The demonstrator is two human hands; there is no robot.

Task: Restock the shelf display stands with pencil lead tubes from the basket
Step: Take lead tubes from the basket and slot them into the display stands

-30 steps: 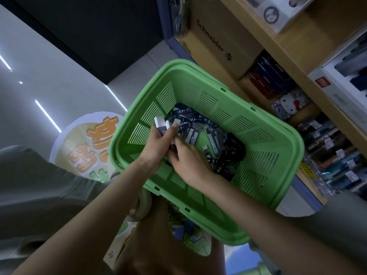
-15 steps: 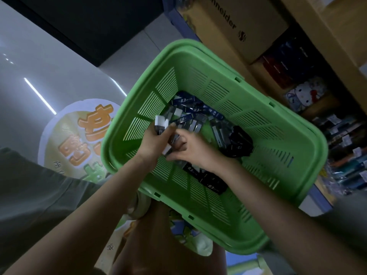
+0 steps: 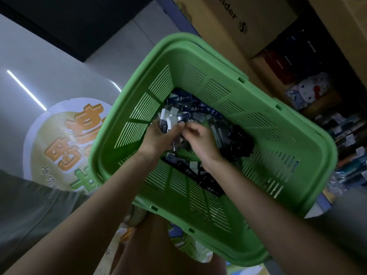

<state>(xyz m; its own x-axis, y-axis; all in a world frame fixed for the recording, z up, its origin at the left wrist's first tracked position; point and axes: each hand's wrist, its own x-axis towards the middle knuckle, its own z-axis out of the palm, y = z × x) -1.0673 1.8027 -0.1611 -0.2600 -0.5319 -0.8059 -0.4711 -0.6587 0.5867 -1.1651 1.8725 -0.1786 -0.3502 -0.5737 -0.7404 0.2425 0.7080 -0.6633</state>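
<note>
A green slotted basket (image 3: 268, 135) sits low in front of me and holds a heap of dark pencil lead tubes (image 3: 194, 109) marked 0.3, with darker ones (image 3: 236, 143) to the right. My left hand (image 3: 158, 137) grips a bunch of tubes (image 3: 168, 120) with white caps that stick up above its fingers. My right hand (image 3: 200, 141) is inside the basket right beside it, fingers curled, pinching a tube against that bunch.
Shelving runs along the upper right with brown cardboard boxes (image 3: 248, 22), dark packs (image 3: 286, 58) and a cartoon-cat item (image 3: 309, 92). A round floor sticker (image 3: 59, 147) lies left of the basket on the pale floor. My knee (image 3: 158, 245) is below the basket.
The camera tipped down and the basket shifted in view. My left hand's bunch of tubes has grown. My right hand moved up from the heap to meet the left hand.
</note>
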